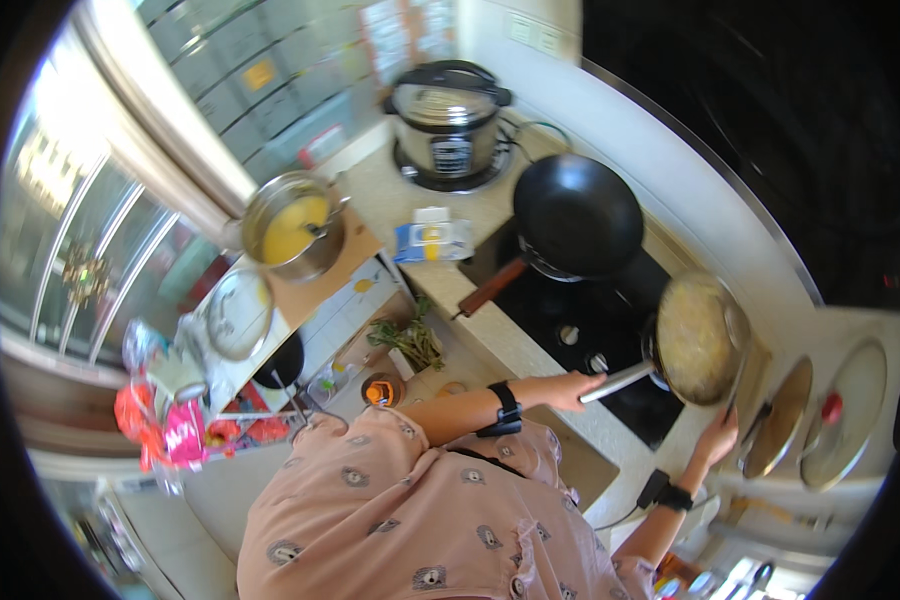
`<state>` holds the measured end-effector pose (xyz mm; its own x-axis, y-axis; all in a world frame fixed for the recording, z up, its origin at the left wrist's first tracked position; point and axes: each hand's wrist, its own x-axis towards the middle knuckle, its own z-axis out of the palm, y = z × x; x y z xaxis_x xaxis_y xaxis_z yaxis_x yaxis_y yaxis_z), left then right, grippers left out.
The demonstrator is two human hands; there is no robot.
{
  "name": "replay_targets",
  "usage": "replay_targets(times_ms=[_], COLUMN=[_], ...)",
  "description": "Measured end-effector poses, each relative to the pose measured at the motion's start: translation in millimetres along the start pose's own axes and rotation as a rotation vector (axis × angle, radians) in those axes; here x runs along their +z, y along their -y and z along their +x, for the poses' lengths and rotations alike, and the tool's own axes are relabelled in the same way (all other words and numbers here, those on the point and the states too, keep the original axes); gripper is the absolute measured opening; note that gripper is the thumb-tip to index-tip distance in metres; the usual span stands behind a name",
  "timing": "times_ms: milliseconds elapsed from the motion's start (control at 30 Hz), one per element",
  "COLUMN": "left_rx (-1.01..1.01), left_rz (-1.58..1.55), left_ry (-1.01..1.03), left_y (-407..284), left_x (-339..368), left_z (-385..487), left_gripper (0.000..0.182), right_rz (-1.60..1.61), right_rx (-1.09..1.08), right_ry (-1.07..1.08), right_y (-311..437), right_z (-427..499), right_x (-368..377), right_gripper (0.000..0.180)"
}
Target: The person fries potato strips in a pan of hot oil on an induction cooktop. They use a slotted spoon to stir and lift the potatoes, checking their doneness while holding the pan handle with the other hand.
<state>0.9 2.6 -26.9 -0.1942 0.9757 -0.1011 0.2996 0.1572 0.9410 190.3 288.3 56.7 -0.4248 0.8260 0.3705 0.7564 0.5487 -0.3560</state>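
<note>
My left hand (574, 391) is closed around the metal handle of a frying pan (696, 341) at the right side of the hob. Pale yellowish food covers the pan's bottom; its kind cannot be told. In my right hand (718, 439), beside the pan's near right rim, is the handle of a metal spatula (736, 330), whose head is over the food. A black wok (577, 214) with a wooden handle rests on the other end of the black gas hob (532, 326), its handle pointing toward me.
An electric pressure cooker (448, 127) stands in the corner, with a pack of wipes (433, 238) nearer. To the left are a steel pot (294, 225) of yellow liquid, a glass lid (240, 313) and leafy greens (412, 337). Two pan lids (844, 416) stand upright at right.
</note>
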Motion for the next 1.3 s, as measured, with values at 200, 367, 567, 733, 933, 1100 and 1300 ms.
replay_targets(times_ms=[200, 367, 567, 733, 933, 1100, 1300], left_rx=[-0.059, -0.030, -0.034, -0.016, -0.033, -0.060, -0.037], left_rz=[-0.110, -0.090, -0.069, -0.102, -0.096, -0.113, -0.093], left_ry=[0.027, 0.038, 0.049, 0.067, 0.094, 0.076, 0.068], left_y=[11.2, 19.6, 22.0, 21.0, 11.9, 8.0, 18.0], left_x=[4.9, 7.1, 6.1, 3.1, -1.2, -3.6, 2.4], left_z=[2.4, 8.6, 12.3, 13.5, 11.5, 6.8, 13.7], left_gripper=[0.082, 0.076, 0.074, 0.068, 0.068, 0.064, 0.064], right_rz=[-0.136, -0.190, -0.141, -0.143, -0.153, -0.100, -0.145], right_rx=[-0.005, -0.015, -0.065, -0.102, -0.106, -0.239, -0.214], right_ry=[0.028, 0.052, 0.029, 0.086, 0.117, -0.004, -0.076], right_y=[-9.9, -11.8, -9.0, 7.3, 28.5, 40.7, 70.4], right_z=[25.3, 29.7, 33.9, 31.1, 17.7, -10.1, -43.5], right_x=[18.4, 26.4, 32.8, 26.5, 13.7, -10.2, -45.6], right_gripper=[0.037, 0.039, 0.040, 0.039, 0.036, 0.042, 0.035])
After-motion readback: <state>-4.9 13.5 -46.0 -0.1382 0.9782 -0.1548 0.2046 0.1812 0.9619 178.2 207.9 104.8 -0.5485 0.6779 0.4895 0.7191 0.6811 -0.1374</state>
